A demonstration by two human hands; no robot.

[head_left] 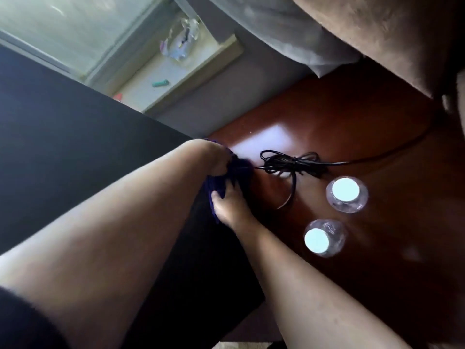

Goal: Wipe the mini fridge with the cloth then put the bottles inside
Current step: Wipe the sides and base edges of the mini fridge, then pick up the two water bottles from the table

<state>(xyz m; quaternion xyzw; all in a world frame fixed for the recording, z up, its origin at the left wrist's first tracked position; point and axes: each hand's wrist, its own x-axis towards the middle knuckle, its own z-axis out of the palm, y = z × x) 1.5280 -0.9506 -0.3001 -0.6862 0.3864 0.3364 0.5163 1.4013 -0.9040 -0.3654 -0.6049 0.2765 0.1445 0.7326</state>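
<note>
The black mini fridge (75, 137) fills the left, seen from above. A dark purple cloth (239, 172) is bunched at the fridge's right top corner. My left hand (214, 154) grips the cloth from the fridge side, and my right hand (231, 207) holds it from below. Two clear plastic bottles stand upright on the reddish-brown floor (352, 122) to the right. One bottle's white cap (345, 190) lies farther away, and the other bottle's white cap (316, 242) is nearer to me.
A bundled black power cord (289, 162) lies on the floor between the cloth and the bottles, trailing to the right. A brown upholstered seat (377, 34) with a grey cover sits at the upper right. A pale window sill (176, 71) holds small items.
</note>
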